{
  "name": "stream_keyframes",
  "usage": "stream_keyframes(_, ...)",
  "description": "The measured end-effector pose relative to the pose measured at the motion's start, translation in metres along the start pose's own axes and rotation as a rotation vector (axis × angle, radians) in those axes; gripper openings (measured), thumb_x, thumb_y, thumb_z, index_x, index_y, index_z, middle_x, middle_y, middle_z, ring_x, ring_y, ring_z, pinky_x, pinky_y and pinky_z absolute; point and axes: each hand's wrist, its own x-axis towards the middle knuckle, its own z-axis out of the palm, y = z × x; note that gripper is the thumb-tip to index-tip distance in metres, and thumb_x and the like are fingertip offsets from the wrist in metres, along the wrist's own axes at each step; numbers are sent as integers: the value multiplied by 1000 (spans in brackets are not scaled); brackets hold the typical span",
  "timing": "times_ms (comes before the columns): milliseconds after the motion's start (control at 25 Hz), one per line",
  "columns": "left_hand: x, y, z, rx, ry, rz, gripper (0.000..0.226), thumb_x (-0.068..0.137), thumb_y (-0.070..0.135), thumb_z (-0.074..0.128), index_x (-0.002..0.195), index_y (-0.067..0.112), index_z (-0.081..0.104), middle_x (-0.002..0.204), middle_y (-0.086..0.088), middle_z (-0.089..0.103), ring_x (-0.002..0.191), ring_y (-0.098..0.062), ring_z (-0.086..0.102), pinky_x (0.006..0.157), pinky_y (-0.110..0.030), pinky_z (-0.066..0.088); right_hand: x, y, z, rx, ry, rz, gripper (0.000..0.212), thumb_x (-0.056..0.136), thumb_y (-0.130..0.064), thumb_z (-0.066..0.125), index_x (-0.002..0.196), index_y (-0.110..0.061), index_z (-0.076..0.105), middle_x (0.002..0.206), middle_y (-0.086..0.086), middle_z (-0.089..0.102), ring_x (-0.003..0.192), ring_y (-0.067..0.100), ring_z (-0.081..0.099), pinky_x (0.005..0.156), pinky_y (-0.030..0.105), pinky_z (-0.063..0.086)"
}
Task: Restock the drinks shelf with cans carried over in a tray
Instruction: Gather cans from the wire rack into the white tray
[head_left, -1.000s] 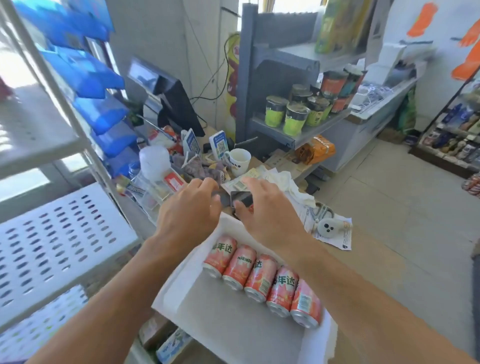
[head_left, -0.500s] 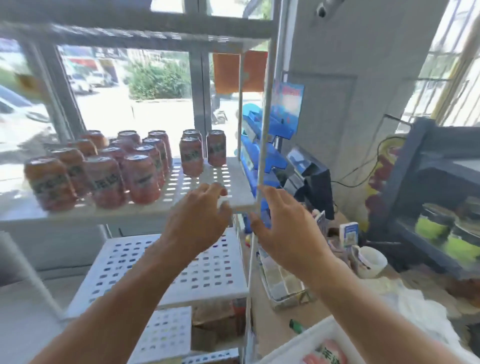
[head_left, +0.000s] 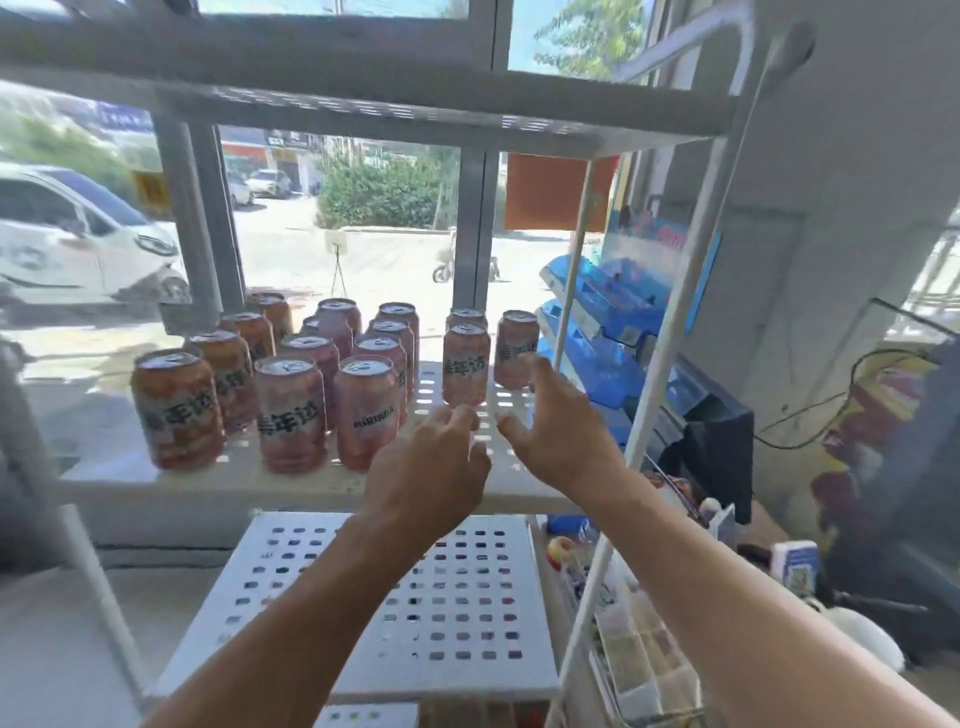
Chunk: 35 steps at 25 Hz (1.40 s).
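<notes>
1. The front pink cans (head_left: 291, 415) on the shelf carry large dark Chinese characters ending in "年达"
2. A neighbouring can (head_left: 368, 413) shows small Latin lettering, too blurred to read
3. The small white and blue box (head_left: 795, 566) bears a QR code

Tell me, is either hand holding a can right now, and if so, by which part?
Neither. The left hand and right hand both reach over the shelf with nothing in them, short of the nearest can.

Behind the front row of cans (head_left: 291, 410) on the shelf (head_left: 291, 480), the rear cans are mostly hidden. The left hand (head_left: 426, 467) covers its own fingertips. Lettering on the cans is blurred.
</notes>
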Motion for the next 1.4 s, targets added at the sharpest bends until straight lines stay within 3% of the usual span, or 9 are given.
stream_keyframes(280,26,-13,28,4,34,-5,31,95,35,44,121,22,53,117,0,59,107,-22,57,81,-36,49,70,14,47,-9,-28,26,58,89,-35,63,138,-27,33,117,8,59,101,29,61,76,33,42)
stream_keyframes(440,36,-17,43,26,4,-26,30,95,33,44,120,20,53,115,0,58,108,-24,54,83,-40,50,100,18,57,1,-41,24,59,89,-33,64,138,-28,32,109,7,54,87,19,56,73,29,37)
stream_keyframes(680,40,-23,47,2,-18,-40,33,95,33,45,124,21,52,116,1,58,109,-24,52,83,-39,50,123,23,73,-20,-94,41,62,90,-41,64,142,-30,32,126,14,50,109,31,57,85,36,45)
stream_keyframes(840,39,-21,45,-7,-5,-32,28,95,33,42,118,21,54,112,1,59,107,-23,53,82,-38,50,121,23,87,68,-57,60,68,82,-44,73,132,-25,30,120,12,58,105,29,60,90,44,50)
stream_keyframes(1040,35,-22,43,-18,-58,-34,32,98,35,38,124,23,50,118,4,55,110,-20,50,83,-36,48,114,24,93,215,90,117,58,79,-28,75,121,-25,36,115,5,59,100,23,60,76,31,44)
stream_keyframes(1200,32,-24,36,-76,-53,-31,30,98,36,38,123,25,52,119,5,55,110,-18,49,82,-35,47,88,20,66,312,208,122,55,79,-25,73,122,-33,39,103,-4,61,86,11,63,68,22,50)
stream_keyframes(1280,28,-24,31,-87,-37,-10,30,98,36,40,122,25,53,118,4,57,110,-19,50,82,-35,47,65,15,44,354,210,95,54,80,-23,73,124,-32,42,98,-14,59,84,-1,61,63,11,47)
stream_keyframes(1400,23,-22,27,-53,7,38,28,96,35,45,119,23,56,114,1,61,104,-22,56,81,-39,50,29,4,16,367,175,69,54,79,-23,74,121,-37,43,99,-18,58,85,-4,59,62,5,42)
